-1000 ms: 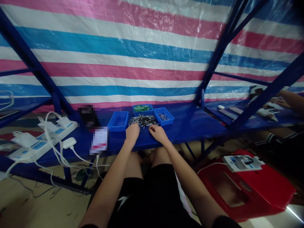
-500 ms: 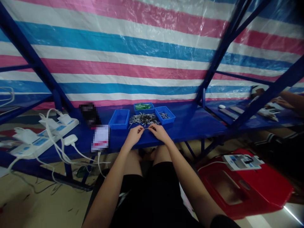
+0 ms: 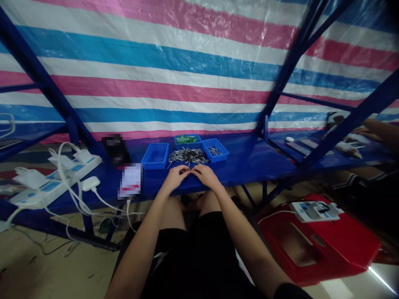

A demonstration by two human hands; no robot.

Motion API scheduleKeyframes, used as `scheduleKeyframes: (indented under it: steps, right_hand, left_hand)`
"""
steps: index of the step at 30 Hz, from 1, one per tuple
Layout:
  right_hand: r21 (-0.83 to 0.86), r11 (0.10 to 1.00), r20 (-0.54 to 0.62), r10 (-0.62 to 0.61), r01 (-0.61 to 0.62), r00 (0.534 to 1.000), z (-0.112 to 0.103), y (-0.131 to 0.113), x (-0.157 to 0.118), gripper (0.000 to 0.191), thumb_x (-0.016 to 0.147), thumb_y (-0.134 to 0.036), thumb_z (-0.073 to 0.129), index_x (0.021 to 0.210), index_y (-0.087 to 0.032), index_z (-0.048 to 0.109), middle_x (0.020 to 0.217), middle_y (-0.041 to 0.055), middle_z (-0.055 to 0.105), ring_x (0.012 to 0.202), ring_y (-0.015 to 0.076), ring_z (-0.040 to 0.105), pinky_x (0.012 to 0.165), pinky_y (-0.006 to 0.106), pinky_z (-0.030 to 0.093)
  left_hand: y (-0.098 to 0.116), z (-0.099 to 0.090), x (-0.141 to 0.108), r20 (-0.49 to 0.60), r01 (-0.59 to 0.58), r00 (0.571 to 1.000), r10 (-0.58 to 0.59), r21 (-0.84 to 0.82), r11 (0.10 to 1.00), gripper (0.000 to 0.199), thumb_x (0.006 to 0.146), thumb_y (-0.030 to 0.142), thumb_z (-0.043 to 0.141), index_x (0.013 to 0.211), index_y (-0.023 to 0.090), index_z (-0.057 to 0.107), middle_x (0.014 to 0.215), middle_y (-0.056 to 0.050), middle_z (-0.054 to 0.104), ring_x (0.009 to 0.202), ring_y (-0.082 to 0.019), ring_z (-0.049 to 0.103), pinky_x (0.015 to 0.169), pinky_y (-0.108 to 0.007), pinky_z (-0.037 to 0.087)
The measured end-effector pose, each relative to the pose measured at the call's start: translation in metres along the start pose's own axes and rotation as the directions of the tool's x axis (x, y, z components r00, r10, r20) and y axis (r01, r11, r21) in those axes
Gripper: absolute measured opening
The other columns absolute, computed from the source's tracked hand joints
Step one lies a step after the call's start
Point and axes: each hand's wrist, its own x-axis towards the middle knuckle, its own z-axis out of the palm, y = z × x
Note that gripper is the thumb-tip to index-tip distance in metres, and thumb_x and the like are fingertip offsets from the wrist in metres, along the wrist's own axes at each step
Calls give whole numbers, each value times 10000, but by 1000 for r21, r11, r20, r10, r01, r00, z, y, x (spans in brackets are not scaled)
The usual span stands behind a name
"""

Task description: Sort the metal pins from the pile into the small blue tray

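My left hand and my right hand meet at the fingertips over the front of the blue table. Both have their fingers pinched; whatever lies between them is too small to make out. Just beyond is a loose pile of thin silver and black pieces. Left of the pile stands a blue tray with nothing visible inside. Behind it, a second blue tray holds green items. A third tray, on the right, holds small silver pieces.
At the left lie a white power strip with cables, a pixelated dark object and a pixelated pale one. A red container stands at the lower right. Another person's hand shows at the far right.
My hands have come together, closing the small gap between their fingertips. The thin piece seen between them before is now hidden. The view has shifted slightly.
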Motion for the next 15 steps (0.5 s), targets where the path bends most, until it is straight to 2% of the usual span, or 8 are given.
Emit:
scheduleKeyframes:
  steps: [6,10,12,15]
  right_hand:
    - [135,990,19,-47,44,999,-5,0,0,213,878,-311,465,926,-221,652,903,33,652,843,143,575,770,247,398]
    - [256,967,-41,19,-7,999,-8,-3,-1,239,876,-337,445,956,-222,638,917,20,661,822,139,586,763,246,409]
    - [311,950,-60,58,-37,997,-9,-5,-1,249,870,-354,445,976,-217,624,912,16,661,808,138,591,750,244,416]
    - [356,933,-73,91,-59,993,-9,-4,-1,255,860,-370,458,990,-210,609,889,14,659,783,137,594,731,240,422]
  left_hand:
    - [5,-2,-2,-9,-4,1000,4,-48,999,200,767,344,546,824,166,619,840,-38,662,795,-178,604,747,-285,460]
    - [0,0,-3,-78,35,996,-48,-160,986,161,750,312,552,800,159,558,845,-43,656,789,-170,610,692,-267,469]
    - [-2,1,-3,-71,47,996,-61,-189,981,176,751,320,554,812,156,557,789,-38,653,751,-166,615,670,-261,470]
    - [-1,2,-4,-42,53,997,-60,-142,988,214,759,350,553,829,154,602,752,-40,655,706,-165,613,661,-263,468]
